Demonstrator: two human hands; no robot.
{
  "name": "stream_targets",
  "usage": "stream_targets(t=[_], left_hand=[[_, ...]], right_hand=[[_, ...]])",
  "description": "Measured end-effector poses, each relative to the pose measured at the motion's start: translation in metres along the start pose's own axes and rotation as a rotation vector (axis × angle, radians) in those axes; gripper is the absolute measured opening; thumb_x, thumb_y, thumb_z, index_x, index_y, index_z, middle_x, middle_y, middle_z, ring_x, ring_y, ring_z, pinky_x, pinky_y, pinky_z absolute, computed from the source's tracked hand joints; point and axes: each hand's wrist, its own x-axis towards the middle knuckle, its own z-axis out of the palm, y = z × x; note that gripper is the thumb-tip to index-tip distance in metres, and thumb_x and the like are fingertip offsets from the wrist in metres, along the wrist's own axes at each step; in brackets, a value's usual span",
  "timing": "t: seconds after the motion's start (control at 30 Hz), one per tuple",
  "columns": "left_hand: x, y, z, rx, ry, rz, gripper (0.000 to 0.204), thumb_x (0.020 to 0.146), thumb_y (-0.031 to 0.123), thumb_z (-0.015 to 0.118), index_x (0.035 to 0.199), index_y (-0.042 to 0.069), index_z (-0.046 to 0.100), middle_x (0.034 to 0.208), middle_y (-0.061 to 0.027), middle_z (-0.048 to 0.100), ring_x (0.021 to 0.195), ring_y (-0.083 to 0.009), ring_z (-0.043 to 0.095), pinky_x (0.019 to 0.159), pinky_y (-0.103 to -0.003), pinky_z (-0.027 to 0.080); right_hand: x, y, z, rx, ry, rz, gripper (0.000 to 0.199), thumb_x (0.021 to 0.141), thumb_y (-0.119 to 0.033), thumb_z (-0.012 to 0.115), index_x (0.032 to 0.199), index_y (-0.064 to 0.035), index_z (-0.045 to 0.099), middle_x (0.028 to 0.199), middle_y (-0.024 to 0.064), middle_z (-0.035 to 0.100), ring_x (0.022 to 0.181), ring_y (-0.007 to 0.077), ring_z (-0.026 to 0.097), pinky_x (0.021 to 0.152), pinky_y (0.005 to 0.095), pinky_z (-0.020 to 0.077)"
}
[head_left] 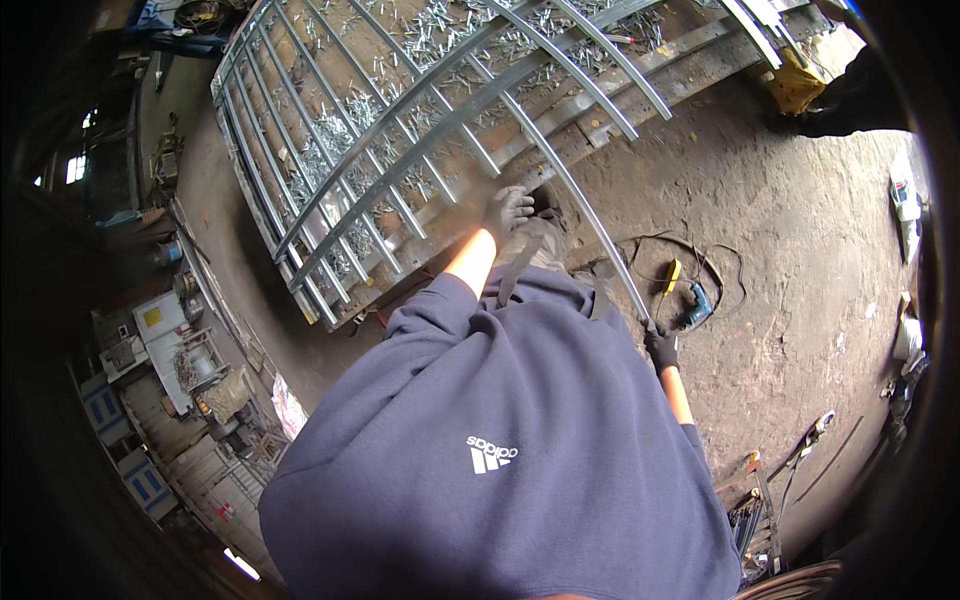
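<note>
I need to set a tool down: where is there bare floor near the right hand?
Bare floor lies between the looped cord and the clutter at the picture's right rim. It is crowded beside the right hand, with the blue drill, and on the table, with metal bars and loose fasteners.

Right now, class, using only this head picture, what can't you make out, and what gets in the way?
All in the head view:
- Held end of the long metal bar: covered by the gloved right hand.
- Whether the gloved left hand holds anything: its palm is hidden by the hand itself.
- Far part of the metal grille: cut off by the top edge.
- Number of loose fasteners: too small, overlapping.
</note>
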Motion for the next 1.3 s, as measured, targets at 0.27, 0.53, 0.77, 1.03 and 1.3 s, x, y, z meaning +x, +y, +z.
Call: stream_targets(t=[0.27, 0.53, 0.77, 1.03, 1.3], left_hand=[[0.070, 0.049, -0.030, -0.052, 0.051, 0.411, 0.025, 0.104, 0.020, 0.054, 0.127, 0.009, 0.061, 0.099, -0.0016, 0.070, 0.082, -0.0098, 0.064, 0.073, -0.025, 0.051], [0.155, 0.170, -0.045, 0.819, 0.504, 1.065, 0.050, 0.096, 0.022, 0.063, 0.142, 0.007, 0.051, 0.128, -0.0130, 0.060, 0.120, -0.0294, 0.056, 0.108, -0.042, 0.043], [0.258, 0.259, -0.054, 1.033, 0.832, 0.549, 0.069, 0.095, 0.060, 0.051, 0.139, 0.007, 0.049, 0.121, -0.0243, 0.066, 0.110, -0.0440, 0.063, 0.097, -0.051, 0.047], [0.346, 0.261, -0.091, 0.725, 0.464, -0.080, 0.081, 0.094, 0.075, 0.030, 0.139, 0.010, 0.047, 0.137, -0.0248, 0.058, 0.131, -0.0375, 0.052, 0.111, -0.047, 0.036], [0.338, 0.274, -0.096, 0.908, 0.268, -0.143, 0.089, 0.096, 0.076, 0.018, 0.157, 0.011, 0.026, 0.158, -0.0234, 0.038, 0.148, -0.0393, 0.034, 0.121, -0.047, 0.024]], right_hand=[[0.009, -0.019, 0.015, -0.027, -0.114, -0.098, 0.032, 0.101, -0.039, 0.065, 0.099, -0.0077, 0.071, 0.066, -0.0096, 0.046, 0.055, 0.0032, 0.037, 0.050, 0.0231, 0.0296], [0.067, -0.186, 0.151, -0.219, -0.113, -0.244, 0.028, 0.102, -0.032, 0.062, 0.104, -0.0049, 0.071, 0.066, -0.0056, 0.052, 0.056, 0.0077, 0.046, 0.051, 0.0276, 0.0389], [0.104, -0.265, 0.208, -0.009, -0.254, -0.641, 0.054, 0.098, -0.023, 0.067, 0.145, -0.0028, 0.050, 0.141, 0.0192, 0.057, 0.130, 0.0276, 0.055, 0.109, 0.0370, 0.0426], [0.014, -0.120, 0.072, -1.021, 0.046, 0.442, 0.052, 0.086, -0.052, 0.070, 0.110, -0.0062, 0.071, 0.104, 0.0245, 0.071, 0.102, 0.0430, 0.068, 0.086, 0.0531, 0.0519], [0.101, -0.262, 0.232, -0.318, -0.116, -0.508, 0.051, 0.092, -0.030, 0.073, 0.131, -0.0024, 0.059, 0.117, 0.0191, 0.069, 0.109, 0.0277, 0.066, 0.091, 0.0406, 0.0504]])
